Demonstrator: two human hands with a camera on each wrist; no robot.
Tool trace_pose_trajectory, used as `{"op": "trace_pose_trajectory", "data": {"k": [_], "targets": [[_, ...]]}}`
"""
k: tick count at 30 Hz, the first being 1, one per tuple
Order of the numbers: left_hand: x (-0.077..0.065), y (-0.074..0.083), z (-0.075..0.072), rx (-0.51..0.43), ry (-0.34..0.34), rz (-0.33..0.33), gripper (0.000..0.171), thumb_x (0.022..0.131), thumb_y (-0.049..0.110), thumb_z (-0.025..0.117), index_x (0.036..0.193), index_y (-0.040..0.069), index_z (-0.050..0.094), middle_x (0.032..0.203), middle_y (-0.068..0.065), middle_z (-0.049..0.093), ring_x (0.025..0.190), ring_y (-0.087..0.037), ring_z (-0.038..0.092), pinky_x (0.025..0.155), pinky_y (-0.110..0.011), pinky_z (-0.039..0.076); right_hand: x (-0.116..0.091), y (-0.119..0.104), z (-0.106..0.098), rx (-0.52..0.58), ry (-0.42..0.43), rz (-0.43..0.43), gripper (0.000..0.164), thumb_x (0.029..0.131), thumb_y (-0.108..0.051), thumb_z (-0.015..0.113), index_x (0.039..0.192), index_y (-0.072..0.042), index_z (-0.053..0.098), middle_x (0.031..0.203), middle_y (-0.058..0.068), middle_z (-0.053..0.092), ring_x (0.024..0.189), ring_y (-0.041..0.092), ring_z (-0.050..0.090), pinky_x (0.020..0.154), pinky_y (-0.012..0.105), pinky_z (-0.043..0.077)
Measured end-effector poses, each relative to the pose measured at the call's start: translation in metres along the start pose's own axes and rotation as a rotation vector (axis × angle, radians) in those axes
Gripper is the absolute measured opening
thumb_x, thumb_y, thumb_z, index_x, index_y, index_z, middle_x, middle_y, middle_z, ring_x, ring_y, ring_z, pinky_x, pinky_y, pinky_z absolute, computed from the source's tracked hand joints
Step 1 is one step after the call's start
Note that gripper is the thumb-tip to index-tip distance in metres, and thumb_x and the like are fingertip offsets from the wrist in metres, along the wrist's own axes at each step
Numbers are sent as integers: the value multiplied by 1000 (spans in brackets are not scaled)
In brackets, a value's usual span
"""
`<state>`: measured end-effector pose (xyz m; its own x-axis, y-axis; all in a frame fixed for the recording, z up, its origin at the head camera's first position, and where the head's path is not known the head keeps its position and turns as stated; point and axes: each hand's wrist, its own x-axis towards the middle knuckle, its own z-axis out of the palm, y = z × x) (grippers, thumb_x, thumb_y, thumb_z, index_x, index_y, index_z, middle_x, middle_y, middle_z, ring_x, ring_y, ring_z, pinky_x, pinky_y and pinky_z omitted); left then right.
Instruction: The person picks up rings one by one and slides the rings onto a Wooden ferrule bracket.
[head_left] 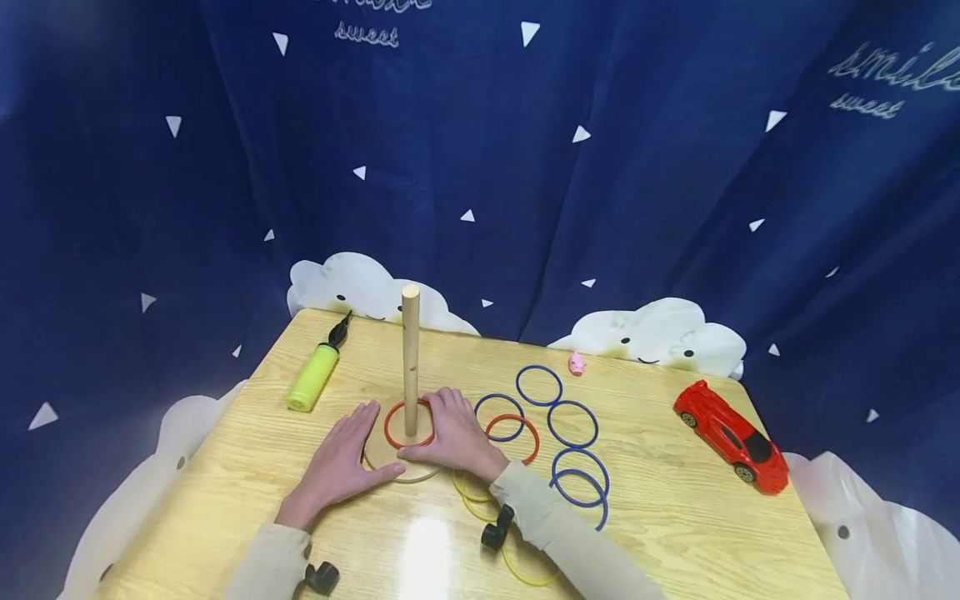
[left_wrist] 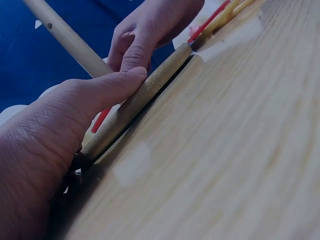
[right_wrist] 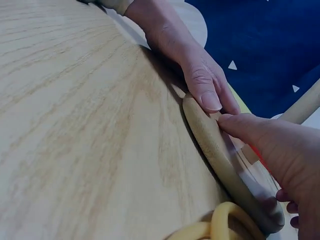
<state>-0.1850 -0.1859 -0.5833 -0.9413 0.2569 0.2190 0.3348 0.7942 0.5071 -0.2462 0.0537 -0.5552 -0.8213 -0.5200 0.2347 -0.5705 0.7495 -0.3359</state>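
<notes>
A round wooden base (head_left: 384, 463) with an upright post (head_left: 410, 358) stands on the table at the left of centre. One red ring (head_left: 388, 423) lies around the foot of the post. My left hand (head_left: 337, 461) holds the base's left side, its thumb (left_wrist: 117, 86) over the near rim. From the right, my right hand (head_left: 456, 435) holds the other side, its thumb (right_wrist: 245, 125) on the base by the red ring. The palms partly hide the rim and ring.
To the right lie several blue rings (head_left: 573, 423), another red ring (head_left: 536, 442) and yellow rings (head_left: 517, 575) partly under the right sleeve. A yellow-green hand pump (head_left: 313, 377) lies at the left, a pink pig figure (head_left: 576, 363) at the back, a red toy car (head_left: 731, 437) far right.
</notes>
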Motion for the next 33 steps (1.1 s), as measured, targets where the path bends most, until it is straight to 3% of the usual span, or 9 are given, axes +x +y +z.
{"op": "trace_pose_trajectory", "data": {"k": [6,12,21,33], "targets": [[-1,0,-1,2,-10,-10,120,81,78,70,165,3,27,170,-15,30,158,-34,26,129,-54,21,-6,1,0,-24,-6,-21,97,74,-79,75,142,-13,58,126,0,56,119,19,51,101,37,46],[0,-1,0,1,-12,-4,120,82,78,69,165,3,27,170,-15,29,158,-34,25,129,-54,19,-18,12,-12,86,35,0,94,80,-70,78,146,-8,55,135,4,60,130,22,53,111,45,44],[2,-2,1,13,-13,-11,121,81,79,69,165,4,27,170,-15,28,158,-33,24,130,-54,18,-45,50,-41,179,188,78,88,84,-54,82,150,-5,52,146,14,58,139,33,52,117,57,40],[-1,-1,0,14,-24,-19,121,81,82,67,166,5,25,171,-14,27,158,-33,24,130,-53,18,-81,107,-66,212,323,201,86,82,-38,87,149,0,51,150,21,53,142,40,44,117,59,37]]}}
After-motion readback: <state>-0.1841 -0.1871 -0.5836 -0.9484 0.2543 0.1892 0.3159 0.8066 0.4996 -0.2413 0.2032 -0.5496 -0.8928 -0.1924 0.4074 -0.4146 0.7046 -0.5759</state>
